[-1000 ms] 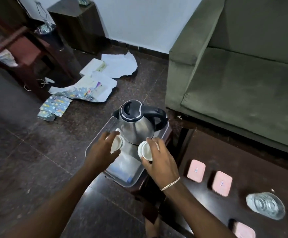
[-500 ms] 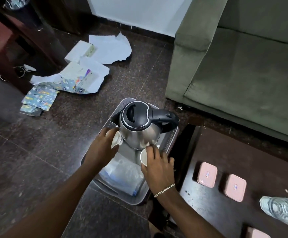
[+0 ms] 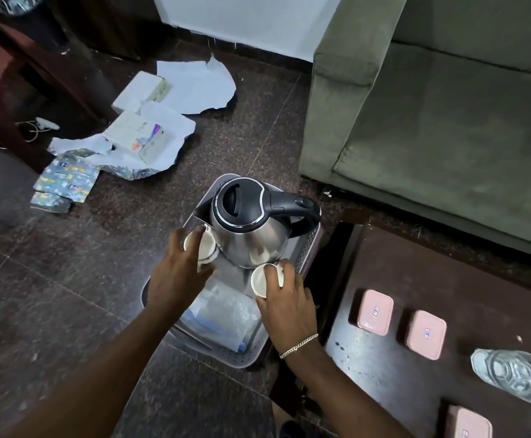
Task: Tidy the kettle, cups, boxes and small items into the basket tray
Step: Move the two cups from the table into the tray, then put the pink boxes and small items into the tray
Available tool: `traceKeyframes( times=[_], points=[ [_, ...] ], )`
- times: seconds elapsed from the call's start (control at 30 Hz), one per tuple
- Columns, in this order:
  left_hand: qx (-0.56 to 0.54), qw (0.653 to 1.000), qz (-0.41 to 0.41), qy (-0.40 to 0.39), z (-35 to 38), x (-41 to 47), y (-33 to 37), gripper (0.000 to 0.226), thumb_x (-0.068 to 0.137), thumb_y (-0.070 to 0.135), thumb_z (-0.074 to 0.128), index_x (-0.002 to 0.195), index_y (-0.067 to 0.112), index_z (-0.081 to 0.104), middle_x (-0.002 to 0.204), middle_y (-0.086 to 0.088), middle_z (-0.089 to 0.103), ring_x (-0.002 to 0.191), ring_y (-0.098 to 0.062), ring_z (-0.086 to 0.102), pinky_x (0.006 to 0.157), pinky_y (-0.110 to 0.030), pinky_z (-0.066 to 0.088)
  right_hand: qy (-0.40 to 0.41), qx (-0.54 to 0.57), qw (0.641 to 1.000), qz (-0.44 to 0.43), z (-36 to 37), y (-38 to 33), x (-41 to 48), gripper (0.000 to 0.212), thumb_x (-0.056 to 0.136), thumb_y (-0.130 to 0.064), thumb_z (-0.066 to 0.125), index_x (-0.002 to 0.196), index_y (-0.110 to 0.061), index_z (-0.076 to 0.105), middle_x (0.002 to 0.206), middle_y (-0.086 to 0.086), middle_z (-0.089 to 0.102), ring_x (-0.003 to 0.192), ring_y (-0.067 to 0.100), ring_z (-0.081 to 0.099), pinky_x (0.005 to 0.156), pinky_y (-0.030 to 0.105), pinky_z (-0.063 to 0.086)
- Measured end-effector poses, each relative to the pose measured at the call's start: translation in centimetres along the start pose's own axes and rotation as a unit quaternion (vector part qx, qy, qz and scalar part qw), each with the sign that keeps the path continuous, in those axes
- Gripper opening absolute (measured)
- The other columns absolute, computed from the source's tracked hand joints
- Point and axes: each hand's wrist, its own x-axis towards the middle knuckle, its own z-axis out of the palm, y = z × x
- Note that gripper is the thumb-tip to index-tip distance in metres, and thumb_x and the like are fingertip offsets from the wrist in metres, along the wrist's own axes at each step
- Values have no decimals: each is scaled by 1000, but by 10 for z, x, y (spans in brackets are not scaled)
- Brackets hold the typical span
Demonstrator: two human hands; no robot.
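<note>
A steel kettle [image 3: 251, 229] with a black lid and handle stands at the far end of the grey basket tray [image 3: 242, 358]. My left hand [image 3: 178, 276] grips a small white cup [image 3: 207, 248], tilted, against the kettle's left side. My right hand [image 3: 286, 305] holds a second white cup [image 3: 262, 279] on its side just in front of the kettle, inside the tray. A clear plastic bag [image 3: 226, 314] lies in the near half of the tray, between my wrists.
On the dark wooden table [image 3: 415, 279] to the right lie three pink lidded boxes [image 3: 375, 312] [image 3: 425, 334] [image 3: 468, 423] and an upturned glass [image 3: 510, 374]. A green sofa [image 3: 447, 121] stands behind. Torn paper and boxes [image 3: 144, 137] litter the floor at the far left.
Both hands, each holding a cup, have gone down into the tray beside the kettle. The camera has tipped downward and nearer.
</note>
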Motion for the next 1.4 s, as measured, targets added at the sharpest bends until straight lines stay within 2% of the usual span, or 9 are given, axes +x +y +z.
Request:
traceKeyframes(
  times=[0.17,0.47,0.57,0.67,0.77,0.87,1.03,1.23,1.4],
  points=[
    [-12,995,27,93,-9,-25,25,53,82,26,79,125,13,51,114,-11,45,86,-41,64,56,-41,54,62,32,996,-52,-26,17,-19,52,79,-42,75,122,-21,53,132,9,56,101,30,60,72,44,54],
    [-55,968,213,119,2,-67,150,27,95,33,64,115,18,53,107,-3,50,86,-27,58,62,-36,51,110,99,988,-49,-67,118,-83,32,90,-25,71,118,-10,63,122,11,60,105,31,62,85,43,55],
    [-45,959,271,68,22,-79,197,30,94,32,66,117,17,56,110,-5,52,91,-25,58,73,-32,49,93,64,993,-22,-70,164,-102,32,88,-23,72,116,-10,64,119,12,61,102,34,63,82,47,55],
    [-13,954,294,-55,50,-88,235,41,93,34,65,128,16,55,121,-7,52,105,-27,62,89,-37,54,49,7,998,28,-65,211,-118,35,83,-26,75,113,-11,64,114,12,63,95,37,64,76,45,53],
    [45,949,267,-159,82,-89,269,59,90,36,69,140,20,42,135,-4,42,116,-29,57,92,-46,54,-10,-33,995,92,-54,254,-126,55,81,-33,76,128,-11,60,130,11,60,114,34,61,87,44,46],
    [89,942,237,-222,113,-80,291,90,83,35,80,154,22,26,153,-2,30,125,-32,51,94,-52,53,-65,-81,988,118,-36,286,-124,80,81,-44,73,149,-17,40,150,9,46,129,29,52,97,43,37],
    [104,922,212,-306,152,-60,306,121,70,25,93,162,21,14,168,3,16,141,-36,40,100,-56,53,-110,-81,985,106,-8,320,-109,101,74,-42,78,156,-18,24,166,8,21,151,27,27,109,48,27],
    [88,923,246,-283,174,-61,303,107,77,21,86,161,12,21,157,-3,32,127,-36,52,107,-47,48,-104,-48,989,97,3,332,-105,95,69,-37,75,152,-21,30,146,3,43,138,25,42,105,47,30],
    [40,922,299,-243,140,-78,283,100,82,26,81,162,14,21,161,-2,30,128,-31,51,111,-41,43,-78,-2,992,98,-25,306,-120,103,67,-52,78,153,-26,28,146,-4,40,133,19,46,103,45,30]
  ],
)
